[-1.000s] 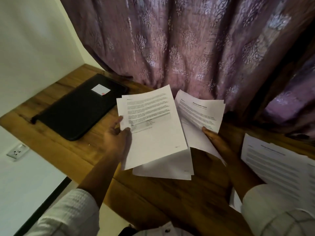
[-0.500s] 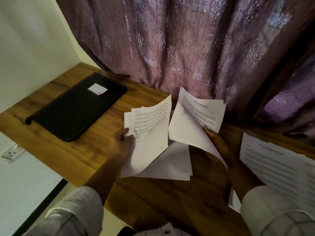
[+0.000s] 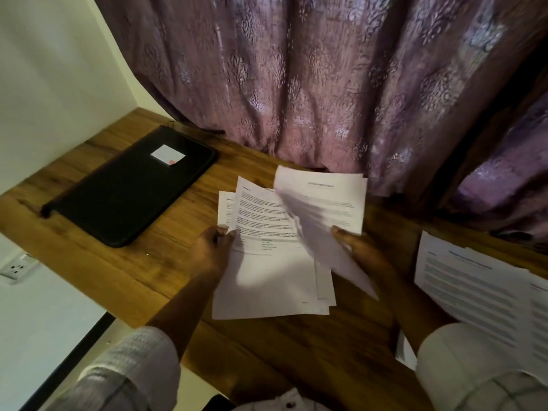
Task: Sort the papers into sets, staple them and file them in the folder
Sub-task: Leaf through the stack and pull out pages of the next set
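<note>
My left hand (image 3: 212,250) pinches the left edge of a small stack of printed papers (image 3: 267,271) lying over the wooden desk (image 3: 124,271). My right hand (image 3: 355,247) grips a second set of white sheets (image 3: 329,203) by the lower edge; one of these sheets is blurred and swings down over the left stack. A closed black zip folder (image 3: 130,188) with a white label lies flat at the far left of the desk. No stapler is in view.
More printed pages (image 3: 480,289) lie at the desk's right edge, partly under my right sleeve. A purple patterned curtain (image 3: 296,84) hangs along the back. A white wall and a wall socket (image 3: 17,266) are at the left, beyond the desk's edge.
The left stack has dropped flatter onto the desk. The right-hand sheets have swung leftwards, one page now overlapping the left stack. The folder has stayed in place.
</note>
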